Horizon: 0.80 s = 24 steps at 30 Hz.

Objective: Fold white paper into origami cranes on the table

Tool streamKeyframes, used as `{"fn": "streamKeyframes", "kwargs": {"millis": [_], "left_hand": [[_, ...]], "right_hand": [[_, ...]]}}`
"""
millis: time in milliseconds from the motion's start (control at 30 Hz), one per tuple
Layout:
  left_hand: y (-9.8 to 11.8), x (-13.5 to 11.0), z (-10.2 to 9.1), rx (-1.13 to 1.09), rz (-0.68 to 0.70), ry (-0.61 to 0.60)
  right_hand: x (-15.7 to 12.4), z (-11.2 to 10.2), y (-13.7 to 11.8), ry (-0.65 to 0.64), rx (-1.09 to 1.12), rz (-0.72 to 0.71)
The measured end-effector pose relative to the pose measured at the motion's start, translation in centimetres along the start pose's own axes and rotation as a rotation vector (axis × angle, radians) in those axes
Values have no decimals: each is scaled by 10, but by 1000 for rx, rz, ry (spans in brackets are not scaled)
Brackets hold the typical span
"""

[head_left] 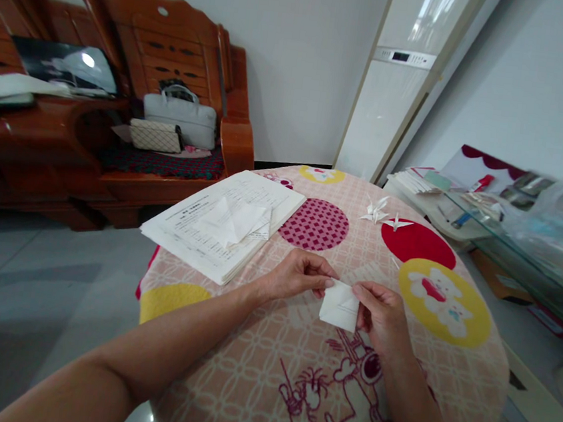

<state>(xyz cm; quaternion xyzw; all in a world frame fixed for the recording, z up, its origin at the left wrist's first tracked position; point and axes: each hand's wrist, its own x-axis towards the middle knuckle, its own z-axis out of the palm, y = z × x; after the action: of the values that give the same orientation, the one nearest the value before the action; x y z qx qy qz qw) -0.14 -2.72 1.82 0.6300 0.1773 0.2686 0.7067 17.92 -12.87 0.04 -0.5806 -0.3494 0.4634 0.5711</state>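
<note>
A small folded square of white paper (340, 306) is held up over the round table, between both hands. My left hand (301, 273) pinches its upper left corner with thumb and forefinger. On the other side, my right hand (385, 314) grips the right edge, thumb in front and fingers behind. Faint creases and some print show on the paper. Beyond my right hand lie white folded paper cranes (376, 210), close together near the far edge. To the left of my left hand, folded white paper sheets (232, 223) rest on a thick stack of printed pages (192, 245).
A patterned cloth (240, 361) covers the round table. On the right stands a glass-topped side table (491, 226) with papers and a plastic bag (548, 205). Wooden chairs (173, 45) holding bags stand at the back left. A tall white cabinet-like appliance (393, 102) is behind.
</note>
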Motion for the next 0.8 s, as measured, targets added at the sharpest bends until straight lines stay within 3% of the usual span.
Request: {"fn": "streamKeyframes", "kwargs": {"millis": [167, 367, 467, 633, 800], "left_hand": [[-7, 6, -6, 41, -51, -8], [-20, 12, -22, 543, -56, -3], [-21, 12, -23, 727, 43, -17], [-19, 9, -16, 908, 131, -88], [-18, 9, -14, 919, 158, -119]], "right_hand": [[5, -1, 5, -19, -145, 7], [14, 2, 9, -6, -861, -319], [12, 3, 8, -10, -1085, -350], [8, 1, 4, -64, -1167, -314], [7, -4, 5, -143, -1121, -273]]}}
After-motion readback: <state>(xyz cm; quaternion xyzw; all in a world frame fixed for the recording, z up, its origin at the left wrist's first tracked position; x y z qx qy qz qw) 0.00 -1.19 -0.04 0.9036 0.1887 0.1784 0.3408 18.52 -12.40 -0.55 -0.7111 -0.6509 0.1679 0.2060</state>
